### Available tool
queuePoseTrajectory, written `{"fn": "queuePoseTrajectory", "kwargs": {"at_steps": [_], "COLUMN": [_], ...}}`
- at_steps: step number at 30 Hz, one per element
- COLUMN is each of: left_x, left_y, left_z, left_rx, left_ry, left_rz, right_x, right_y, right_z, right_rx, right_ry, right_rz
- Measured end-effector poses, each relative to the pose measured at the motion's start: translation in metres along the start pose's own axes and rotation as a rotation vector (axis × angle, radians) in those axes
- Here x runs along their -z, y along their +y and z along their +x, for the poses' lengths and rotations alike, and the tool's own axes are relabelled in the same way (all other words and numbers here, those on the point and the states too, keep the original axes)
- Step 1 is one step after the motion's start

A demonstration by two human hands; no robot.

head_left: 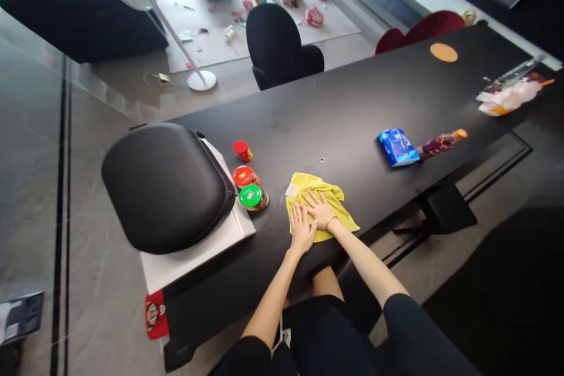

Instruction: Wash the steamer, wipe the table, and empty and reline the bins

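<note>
OK, yellow cloth (341, 208) lies spread on the black table (330, 117), close to the near edge, rumpled on its right half, white label (291, 190) at its left edge. I'd call it light, limp and not fragile; should bunch easily and slide on that smooth-looking top. Best hold, my guess: flat palms mid-cloth for even pressure, or pinch a free corner to lift. From my end, left hand (302, 228) and right hand (321, 210) both lie palm-down on it, fingers extended, side by side near the thumbs, pinching nothing I can see. Just left: green-lidded jar (252, 196) and red-lidded jar (245, 176), small red-lidded tub (242, 150) behind. Further left, black hard case (165, 188). Well right, blue packet (399, 148) beside orange-capped bottle (440, 144).
</note>
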State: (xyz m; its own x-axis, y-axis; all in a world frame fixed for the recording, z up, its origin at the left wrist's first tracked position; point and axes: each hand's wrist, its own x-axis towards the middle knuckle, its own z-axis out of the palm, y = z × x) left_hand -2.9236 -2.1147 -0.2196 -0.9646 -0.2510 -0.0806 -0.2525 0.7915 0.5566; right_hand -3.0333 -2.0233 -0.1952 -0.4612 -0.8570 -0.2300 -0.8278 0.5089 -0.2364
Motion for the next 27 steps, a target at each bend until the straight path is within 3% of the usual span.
{"fn": "queuePoseTrajectory", "kwargs": {"at_steps": [3,6,11,15,18,22,25,27], "left_x": [0.004,0.009,0.007,0.004,0.003,0.001,0.000,0.001], "left_y": [0.002,0.008,0.018,0.017,0.015,0.014,0.012,0.009], "left_z": [0.042,0.091,0.153,0.177,0.181,0.179,0.178,0.177], "left_rx": [0.044,0.151,0.318,0.351,0.350,0.309,0.267,0.245], "left_ry": [0.207,0.354,0.376,0.363,0.371,0.411,0.436,0.436], "left_rz": [0.025,0.101,0.180,0.221,0.205,0.135,0.056,-0.008], "right_x": [0.023,0.039,0.063,0.081,0.084,0.069,0.045,0.028], "right_y": [0.038,0.067,0.103,0.135,0.164,0.186,0.159,0.124], "right_z": [0.066,0.136,0.231,0.263,0.244,0.163,0.086,0.048], "right_rx": [0.234,0.311,0.130,-0.034,-0.196,-0.419,-0.456,-0.296], "right_ry": [0.004,0.067,0.170,0.187,0.189,0.160,0.108,0.026], "right_rz": [0.009,0.029,0.062,0.043,0.008,-0.044,-0.077,-0.042]}}
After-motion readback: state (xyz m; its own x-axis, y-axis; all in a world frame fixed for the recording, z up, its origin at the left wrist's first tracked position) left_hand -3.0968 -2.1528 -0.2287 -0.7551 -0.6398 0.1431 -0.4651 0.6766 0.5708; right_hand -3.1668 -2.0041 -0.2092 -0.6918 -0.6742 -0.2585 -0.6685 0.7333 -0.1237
